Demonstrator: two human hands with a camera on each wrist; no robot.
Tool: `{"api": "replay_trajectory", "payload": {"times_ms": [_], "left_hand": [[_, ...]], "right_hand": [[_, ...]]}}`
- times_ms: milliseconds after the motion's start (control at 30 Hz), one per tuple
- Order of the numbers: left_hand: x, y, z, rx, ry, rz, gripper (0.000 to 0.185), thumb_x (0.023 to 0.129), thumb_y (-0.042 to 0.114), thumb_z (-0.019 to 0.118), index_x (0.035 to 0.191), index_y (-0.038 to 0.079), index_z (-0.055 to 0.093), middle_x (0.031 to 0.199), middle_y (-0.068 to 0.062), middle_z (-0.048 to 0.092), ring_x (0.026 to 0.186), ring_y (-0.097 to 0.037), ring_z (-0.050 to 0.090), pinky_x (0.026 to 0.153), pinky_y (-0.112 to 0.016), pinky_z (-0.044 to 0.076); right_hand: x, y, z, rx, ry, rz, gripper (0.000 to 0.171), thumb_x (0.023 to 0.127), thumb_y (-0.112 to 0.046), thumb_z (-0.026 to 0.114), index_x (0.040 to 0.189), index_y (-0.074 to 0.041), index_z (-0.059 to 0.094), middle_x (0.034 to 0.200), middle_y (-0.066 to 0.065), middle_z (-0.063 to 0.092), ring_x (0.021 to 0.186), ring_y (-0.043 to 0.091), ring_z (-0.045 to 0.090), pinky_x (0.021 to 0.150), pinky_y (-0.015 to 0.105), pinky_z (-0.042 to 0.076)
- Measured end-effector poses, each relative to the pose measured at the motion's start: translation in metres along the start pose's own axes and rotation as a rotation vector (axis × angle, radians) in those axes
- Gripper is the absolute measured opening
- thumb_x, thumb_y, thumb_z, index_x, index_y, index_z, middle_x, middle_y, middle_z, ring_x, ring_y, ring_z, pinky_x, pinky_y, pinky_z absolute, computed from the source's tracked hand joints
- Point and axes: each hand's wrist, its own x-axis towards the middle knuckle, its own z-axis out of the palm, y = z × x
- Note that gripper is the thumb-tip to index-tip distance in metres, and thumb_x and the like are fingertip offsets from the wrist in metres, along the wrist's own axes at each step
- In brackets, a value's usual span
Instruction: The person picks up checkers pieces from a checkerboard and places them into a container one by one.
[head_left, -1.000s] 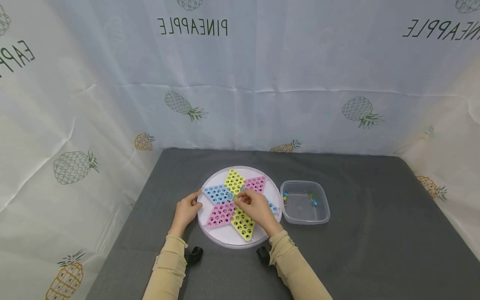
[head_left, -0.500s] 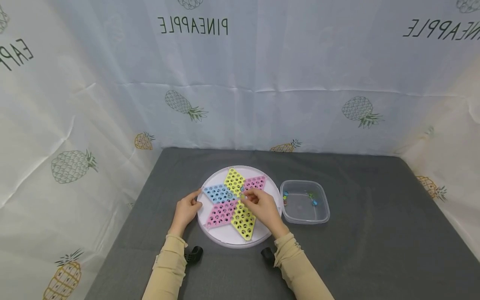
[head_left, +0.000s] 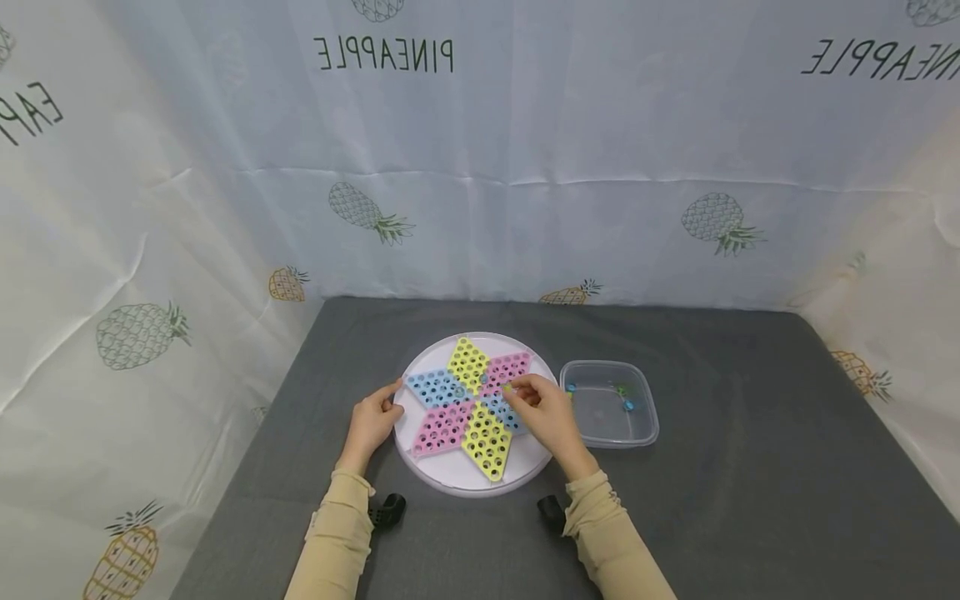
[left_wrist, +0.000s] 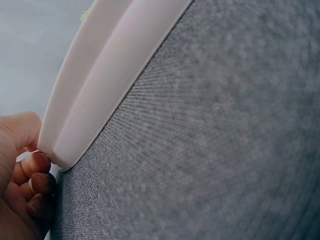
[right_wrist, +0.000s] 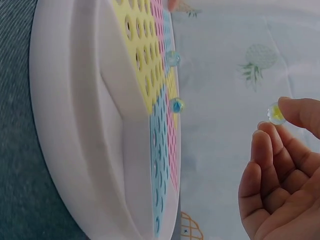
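Note:
A round white Chinese checkers board (head_left: 444, 478) with a yellow, pink and blue star of holes lies on the table. My left hand (head_left: 371, 423) grips its left rim, fingers curled against the side in the left wrist view. Over the blue and pink points at the right, my right hand (head_left: 550, 415) pinches a clear marble (right_wrist: 276, 114) with a yellow core between thumb and fingertip, raised above the holes. Two marbles sit on the board near the star's centre: a pale one (right_wrist: 172, 58) and a blue-cored one (right_wrist: 177, 105).
A clear plastic container (head_left: 615, 443) stands right beside the board, with a few marbles (head_left: 628, 406) inside. Grey cloth (head_left: 735, 433) covers the table. A pineapple-print curtain (head_left: 570, 233) hangs behind and at both sides.
My right hand has moved right with the marble, from the star's centre toward the container, uncovering the blue point. My left hand has stayed at the rim.

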Motion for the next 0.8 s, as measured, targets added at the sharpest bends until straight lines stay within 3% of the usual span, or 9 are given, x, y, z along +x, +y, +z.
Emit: {"api": "replay_trajectory", "payload": {"times_ms": [200,800], "left_hand": [[0.0,0.0,0.0,-0.002,-0.001,-0.003,0.051,0.081,0.01,0.054,0.132,0.009,0.053,0.062,0.0,0.036,0.053,-0.012,0.034,0.049,-0.025,0.03],[0.0,0.0,0.0,-0.009,0.001,-0.013,0.05,0.083,0.011,0.055,0.133,0.01,0.053,0.062,-0.001,0.037,0.053,-0.013,0.035,0.049,-0.024,0.03]], "right_hand": [[-0.001,0.005,-0.009,0.027,0.033,0.036,0.021,0.083,-0.027,0.067,0.097,-0.012,0.068,0.08,0.003,0.062,0.073,0.012,0.056,0.068,0.024,0.047],[0.0,0.03,-0.036,-0.024,0.153,0.169,0.027,0.083,-0.031,0.066,0.099,-0.008,0.069,0.087,0.008,0.066,0.077,0.014,0.056,0.071,0.025,0.046]]}}
